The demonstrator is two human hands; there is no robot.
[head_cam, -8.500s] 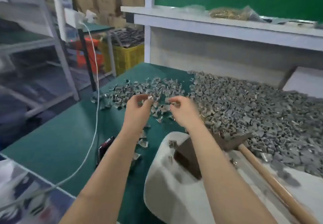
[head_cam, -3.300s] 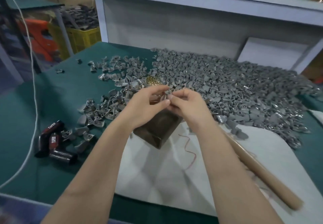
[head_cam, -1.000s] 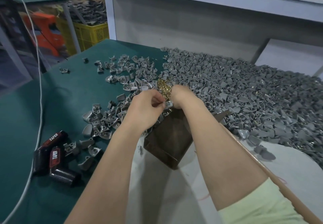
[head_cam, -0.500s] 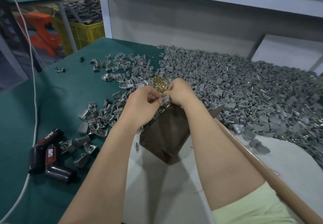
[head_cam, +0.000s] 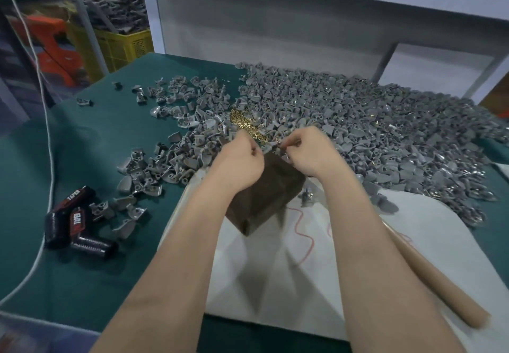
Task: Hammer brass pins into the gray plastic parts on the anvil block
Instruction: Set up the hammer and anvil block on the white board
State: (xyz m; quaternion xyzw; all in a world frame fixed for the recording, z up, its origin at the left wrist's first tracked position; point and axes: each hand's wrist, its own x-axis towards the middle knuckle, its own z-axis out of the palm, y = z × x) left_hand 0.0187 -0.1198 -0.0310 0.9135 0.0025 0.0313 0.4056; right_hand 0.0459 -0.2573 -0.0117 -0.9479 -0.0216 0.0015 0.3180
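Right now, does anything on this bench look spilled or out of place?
Gray plastic parts sprawl loose across the green mat, a few among the black cylinders. A red thread squiggles over the white cloth. Nothing looks broken.

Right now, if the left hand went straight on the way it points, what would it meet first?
Most likely the pins, heaped just beyond its fingers among the parts. The left hand points away and slightly right, over the block. Depth is unclear, so it might pass above them.
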